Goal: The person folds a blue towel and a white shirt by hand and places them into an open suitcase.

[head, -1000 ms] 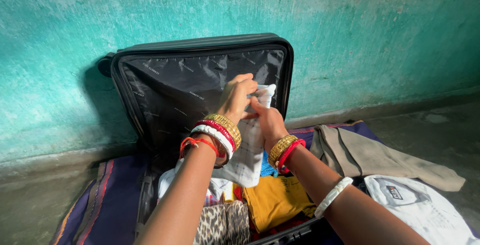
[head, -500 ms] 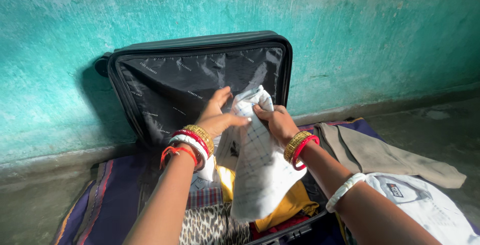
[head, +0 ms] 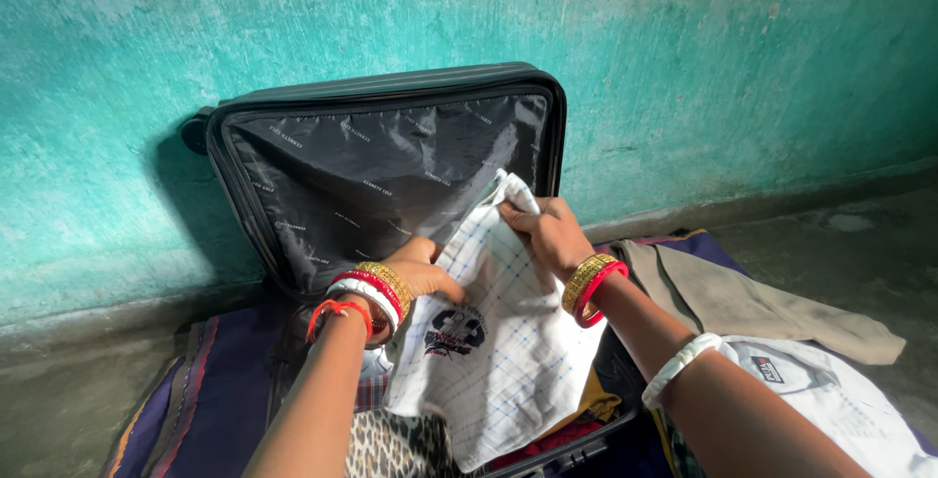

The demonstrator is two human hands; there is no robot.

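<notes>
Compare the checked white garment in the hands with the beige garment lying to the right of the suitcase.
The checked white garment is patterned with a dark emblem; the beige garment is plain. The checked one is gripped by the left hand and right hand over the open suitcase; the beige one lies untouched outside it, on the dark cloth. Both are soft, rumpled clothing.

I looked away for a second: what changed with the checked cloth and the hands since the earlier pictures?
The white checked cloth came down from in front of the lid and spread open over the clothes, its dark emblem now showing. The left hand dropped to its left edge; the right hand kept its top corner. The suitcase, the tan garment and the white shirt stayed put.
</notes>
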